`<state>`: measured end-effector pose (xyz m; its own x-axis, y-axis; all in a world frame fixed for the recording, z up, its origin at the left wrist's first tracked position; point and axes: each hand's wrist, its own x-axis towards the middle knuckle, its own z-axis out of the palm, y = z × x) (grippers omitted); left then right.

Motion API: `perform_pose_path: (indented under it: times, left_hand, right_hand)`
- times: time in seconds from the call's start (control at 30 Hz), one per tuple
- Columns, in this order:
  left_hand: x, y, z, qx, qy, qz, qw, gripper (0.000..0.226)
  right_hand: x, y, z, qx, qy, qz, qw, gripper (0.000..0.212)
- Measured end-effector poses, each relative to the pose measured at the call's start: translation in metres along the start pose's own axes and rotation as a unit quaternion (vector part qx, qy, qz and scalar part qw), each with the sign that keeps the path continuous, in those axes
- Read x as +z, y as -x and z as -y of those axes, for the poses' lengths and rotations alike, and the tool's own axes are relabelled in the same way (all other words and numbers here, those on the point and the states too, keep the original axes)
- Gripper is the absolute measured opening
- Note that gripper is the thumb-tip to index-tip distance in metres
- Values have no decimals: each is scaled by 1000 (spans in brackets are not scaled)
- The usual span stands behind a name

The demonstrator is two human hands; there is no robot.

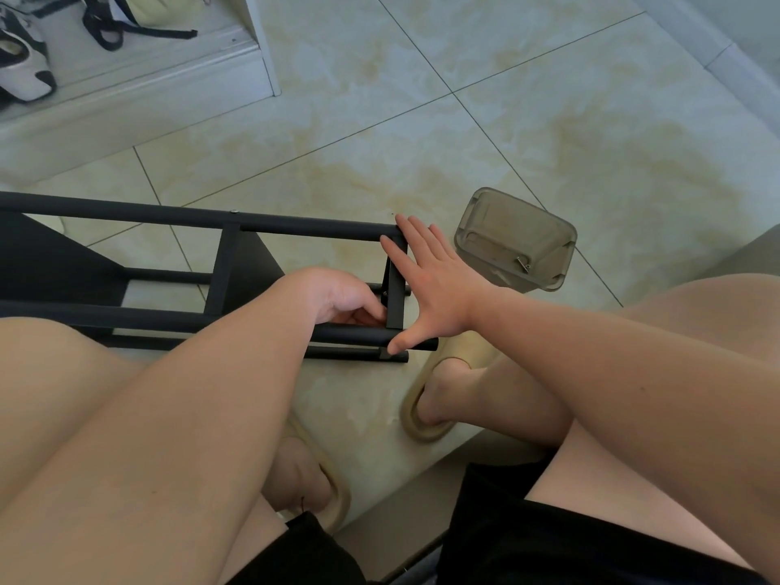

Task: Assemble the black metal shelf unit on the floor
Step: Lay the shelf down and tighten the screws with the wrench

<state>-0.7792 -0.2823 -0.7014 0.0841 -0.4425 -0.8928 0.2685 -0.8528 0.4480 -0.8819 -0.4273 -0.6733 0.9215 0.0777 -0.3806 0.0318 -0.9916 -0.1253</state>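
Black metal shelf unit (169, 217) lies on its side on the tiled floor (464, 120), its rails running from the left edge towards the middle. At its right end, the left hand (337, 295) has its fingers curled in against the flat end bar; I cannot tell whether they pinch anything. The right hand (434, 289) is spread flat, fingertips on the upper rail and thumb on the lower rail. Just right of it sits a translucent plastic tub (515, 242) with small metal parts (523, 263) inside.
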Motion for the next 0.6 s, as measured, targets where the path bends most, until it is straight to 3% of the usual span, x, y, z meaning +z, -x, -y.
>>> perform_pose_path:
  times: [0.23, 0.6]
  left_hand:
    - [2, -1, 0, 13, -55, -35, 998, 5]
    - [2, -1, 2, 11, -34, 4, 999, 20]
  right_hand:
    - [-2, 1, 1, 0, -3, 3, 1000, 153]
    - [1, 1, 2, 2, 4, -3, 1000, 152]
